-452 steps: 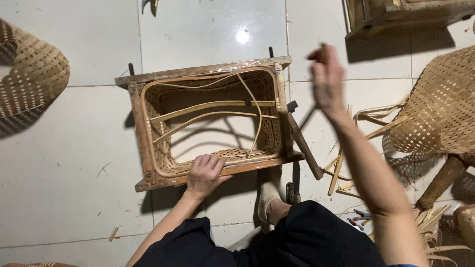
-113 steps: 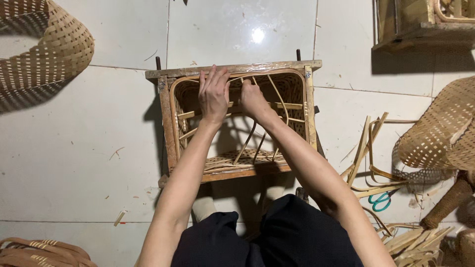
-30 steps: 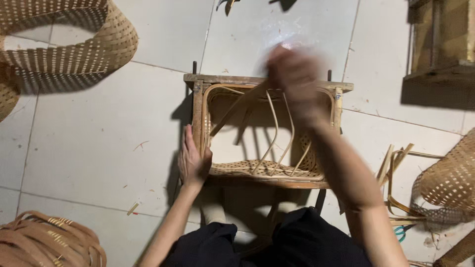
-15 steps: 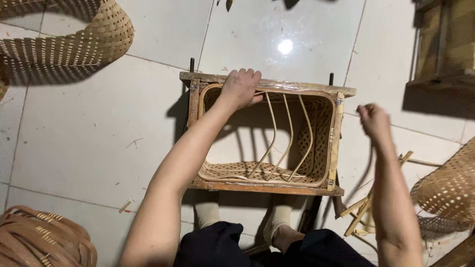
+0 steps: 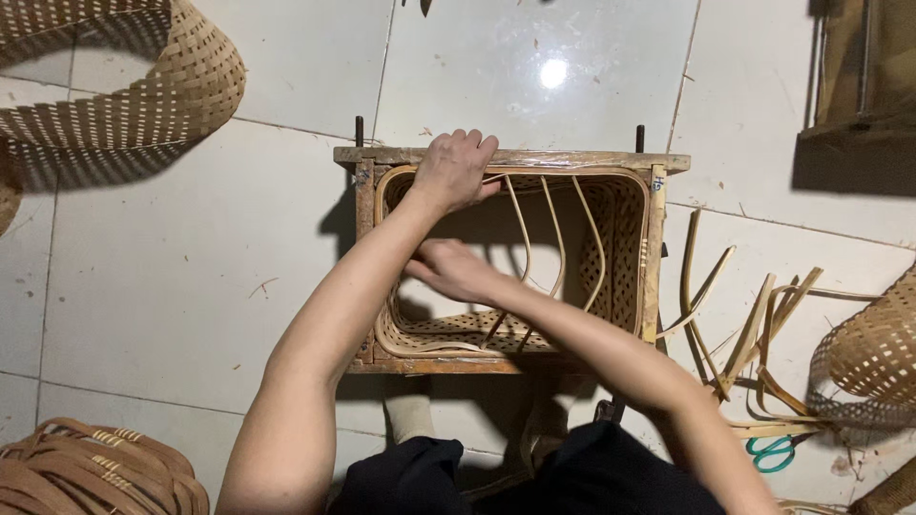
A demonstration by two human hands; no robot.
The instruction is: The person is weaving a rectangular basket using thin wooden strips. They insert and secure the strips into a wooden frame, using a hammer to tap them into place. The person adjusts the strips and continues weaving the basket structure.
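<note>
A rectangular wooden frame (image 5: 668, 248) stands on the tiled floor with a woven bamboo basket (image 5: 625, 238) set inside it. Three bent bamboo strips (image 5: 558, 229) arch across the basket's opening. My left hand (image 5: 456, 170) rests on the frame's far rail at its left end, fingers curled over the edge. My right hand (image 5: 448, 270) reaches down inside the basket near its left wall; whether it grips a strip is not clear. My feet (image 5: 412, 412) sit just under the frame's near rail.
A large woven band (image 5: 162, 105) curves at the top left. A coil of bamboo strips (image 5: 86, 472) lies bottom left. Loose strips (image 5: 754, 334), green-handled scissors (image 5: 768, 453) and another woven piece (image 5: 873, 358) lie at the right. A wooden box (image 5: 863, 67) stands top right.
My right hand has come down from the right of the frame into the basket. My left hand stays on the far rail. The view has shifted slightly.
</note>
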